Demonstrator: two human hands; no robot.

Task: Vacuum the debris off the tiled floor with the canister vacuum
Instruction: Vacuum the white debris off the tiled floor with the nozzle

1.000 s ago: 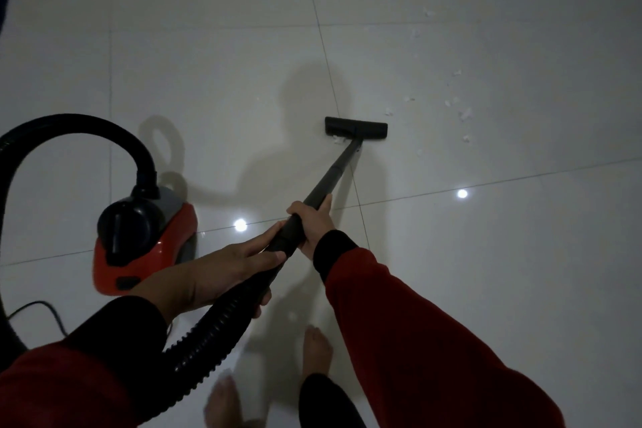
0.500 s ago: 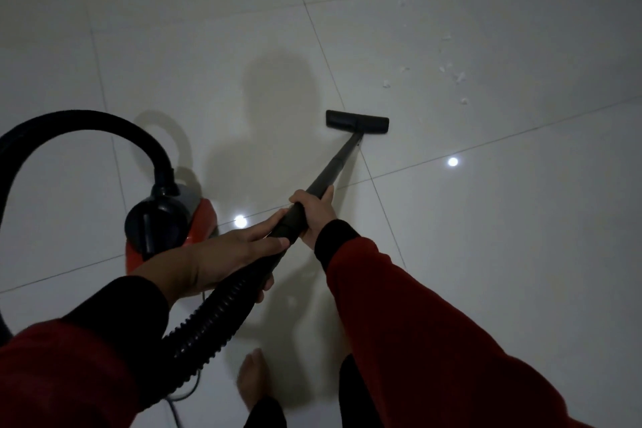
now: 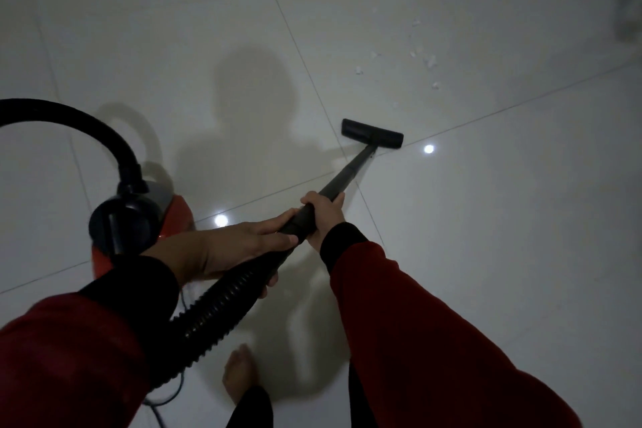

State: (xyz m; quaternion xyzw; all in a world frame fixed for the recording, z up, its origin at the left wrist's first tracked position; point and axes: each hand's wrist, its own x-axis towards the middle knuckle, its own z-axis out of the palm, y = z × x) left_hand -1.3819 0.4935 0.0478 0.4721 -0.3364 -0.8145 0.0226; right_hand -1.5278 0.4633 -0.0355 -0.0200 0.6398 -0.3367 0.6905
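Underfoot: glossy pale floor tiles (image 3: 486,236), large squares with thin dark grout lines, mirroring round light spots. Canister vacuum (image 3: 139,215) at left on the tiles, rounded red shell under a black domed top, smooth plastic. Ribbed black hose (image 3: 215,306), corrugated and flexible, arched up out of the canister, off the left edge, back in low beneath the left forearm. Hose joined to a rigid, smooth black wand (image 3: 347,177), a straight tube.

Left hand (image 3: 229,250) wrapped over the hose cuff, thumb stretched along the top, fingertips curled beneath. Right hand (image 3: 324,215) just ahead of it, fingers clenched round the wand from the right side, tube emerging beyond the knuckles. Long red sleeves with dark cuffs.

Wand's long axis ran from the hands away and to the right, sloping down to a flat rectangular floor nozzle (image 3: 372,133) set crosswise near a grout junction. Debris (image 3: 430,61), small white crumpled scraps, scattered beyond the nozzle to its upper right, apart from it. Bare foot (image 3: 239,375) at bottom centre.
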